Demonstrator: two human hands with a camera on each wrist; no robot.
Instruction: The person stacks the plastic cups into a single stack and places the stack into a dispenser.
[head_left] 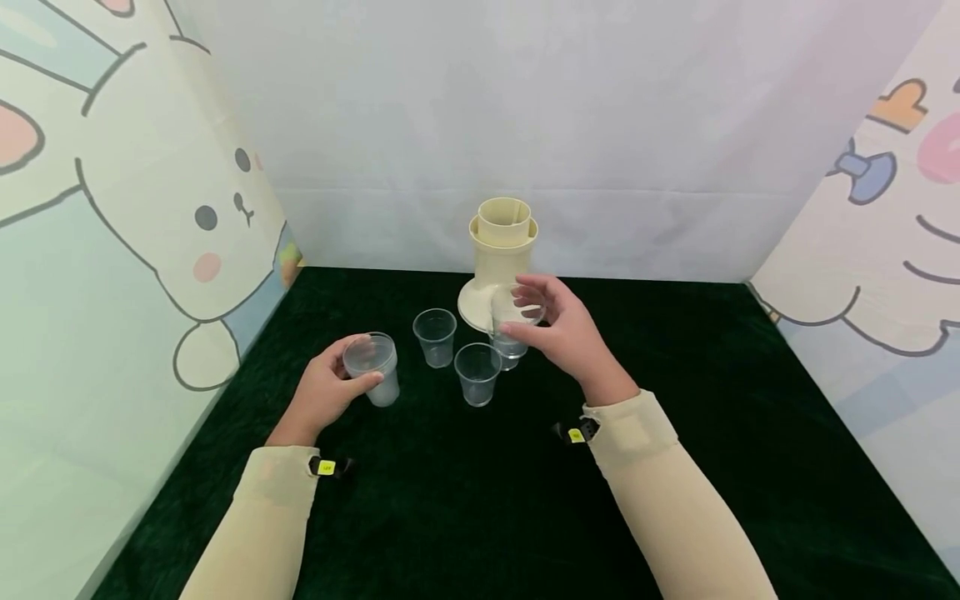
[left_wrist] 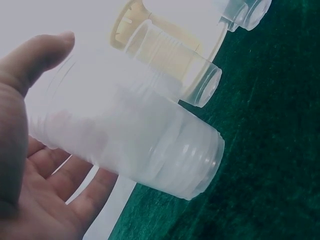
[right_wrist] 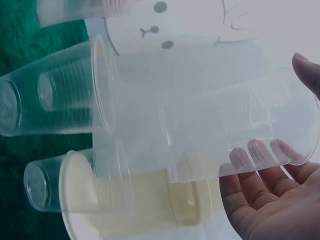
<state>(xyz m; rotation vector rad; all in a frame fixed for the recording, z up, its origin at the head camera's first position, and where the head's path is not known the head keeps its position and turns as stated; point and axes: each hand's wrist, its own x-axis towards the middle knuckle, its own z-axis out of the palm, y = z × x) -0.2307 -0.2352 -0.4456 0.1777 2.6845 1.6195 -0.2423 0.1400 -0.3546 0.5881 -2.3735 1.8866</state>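
Well to the left of the cream, round-footed plastic stand (head_left: 495, 262), I see a pale panel (head_left: 168, 250) printed with a white rabbit, its outlines grey and its cheek pink. Nearer, left and in front of the stand, the person's left hand (head_left: 322, 392) grasps a frosted-looking stack of clear plastic cups (head_left: 382, 379), thumb on one side and fingers round the other; I can't tell whether its bottom touches the table. Between that and the stand comes a clear, tapered, ribbed plastic cup (head_left: 436, 337), upright, then a second clear upright cup (head_left: 477, 379), closer in front of the stand.

The stand has a flared collar and a narrower open tube on top. Just before its foot, a third clear cup (head_left: 509, 364) is partly hidden by the see-through cup (head_left: 504, 315) that the right hand (head_left: 573, 337) grips near the rim, raised and covering part of the foot. A cream sleeve (head_left: 675, 500) follows, right of the stand.

Under everything lies a dark green, velvety cloth (head_left: 480, 508); behind the stand hangs a plain whitish sheet (head_left: 525, 100), and far to its right another cartoon-printed panel (head_left: 892, 250) slants inward.
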